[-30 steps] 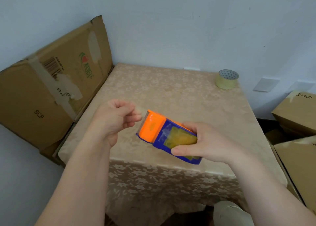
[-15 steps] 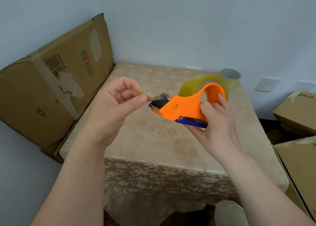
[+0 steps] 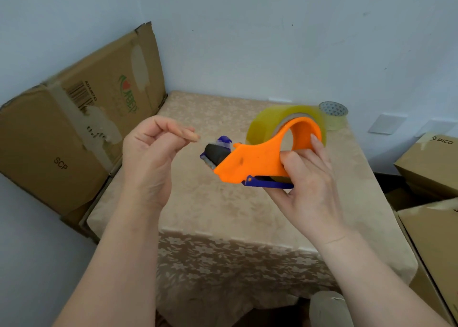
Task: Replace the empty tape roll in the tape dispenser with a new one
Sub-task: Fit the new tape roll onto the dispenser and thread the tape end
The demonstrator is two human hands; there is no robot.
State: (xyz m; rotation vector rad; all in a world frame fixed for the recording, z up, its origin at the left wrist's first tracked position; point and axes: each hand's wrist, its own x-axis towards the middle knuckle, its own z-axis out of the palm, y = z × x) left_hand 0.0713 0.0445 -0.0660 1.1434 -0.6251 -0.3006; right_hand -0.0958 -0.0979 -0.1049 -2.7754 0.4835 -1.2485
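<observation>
A flattened cardboard box [image 3: 74,133] leans against the wall at the far left, its lower edge pressed against the left edge of the tabletop [image 3: 223,210], so that side is closed in. Next comes the left hand [image 3: 151,158], raised above the tabletop with its fingers loosely curled and the thumb and forefinger pinched together near the nose of the dispenser; whether a strip of clear tape lies between them cannot be told. A small gap of open air separates those fingertips from the tape dispenser [image 3: 250,160], an orange body with a blue base, held level above the middle of the tabletop with its black roller end pointing left. A full roll of yellowish clear tape [image 3: 270,118] sits on the dispenser's hub at its right end. The right hand [image 3: 309,178] grips the dispenser from the right, thumb on the orange side and fingers wrapped under the blue base and through the hub opening. Beneath both hands the tabletop, covered in a beige floral cloth that hangs over the near edge, lies bare. At its far right corner, close to the wall, stands a second tape roll [image 3: 333,115]. Further right, beyond the tabletop's right edge, brown cartons [image 3: 431,160] are stacked, and pale blue walls meet in the corner behind.
</observation>
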